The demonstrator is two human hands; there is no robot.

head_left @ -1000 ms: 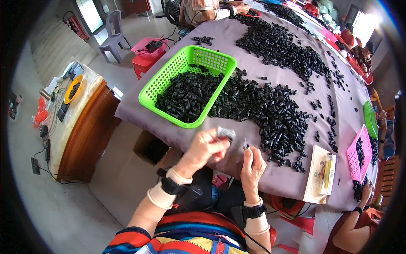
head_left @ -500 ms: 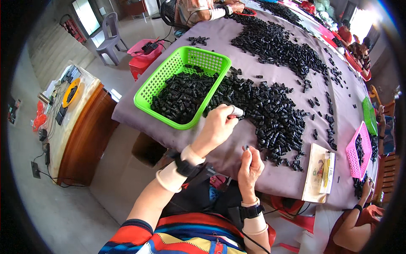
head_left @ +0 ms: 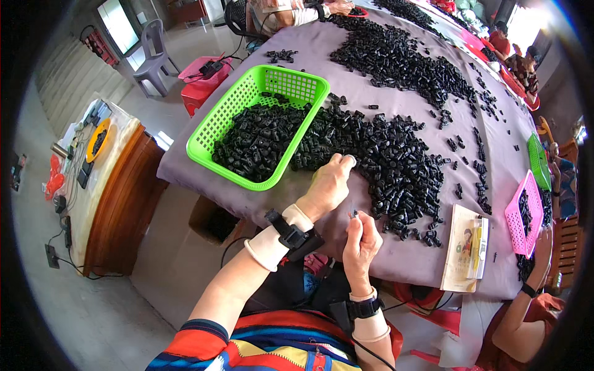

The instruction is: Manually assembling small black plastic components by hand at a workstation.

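a: quick, where was your left hand (head_left: 328, 185)?

b: stretched out over the near edge of the heap of small black parts (head_left: 383, 154) on the purple table cloth (head_left: 346, 43). fingers curled down into the parts, thumb tip up. couldn't tell if it pinched one, the fingertips were hidden.

a: right hand (head_left: 361, 238)?

b: nearer my body, over bare cloth just short of the heap. thumb and forefinger pressed together on one tiny black part (head_left: 354, 214), other fingers folded in.

a: where were the rest of the parts?

b: most lay loose in the heap, right of the green basket (head_left: 244, 108). the basket sat at the table's left edge, part full of the same black pieces, and the heap touched its right wall. another long spread of them ran up the far side of the table.

a: anything else close?

b: a flat packet (head_left: 465, 247) at the near edge, right of my right hand. a pink basket (head_left: 518, 213) beyond it, holding a few black pieces. another person's arm (head_left: 526, 309) at lower right.
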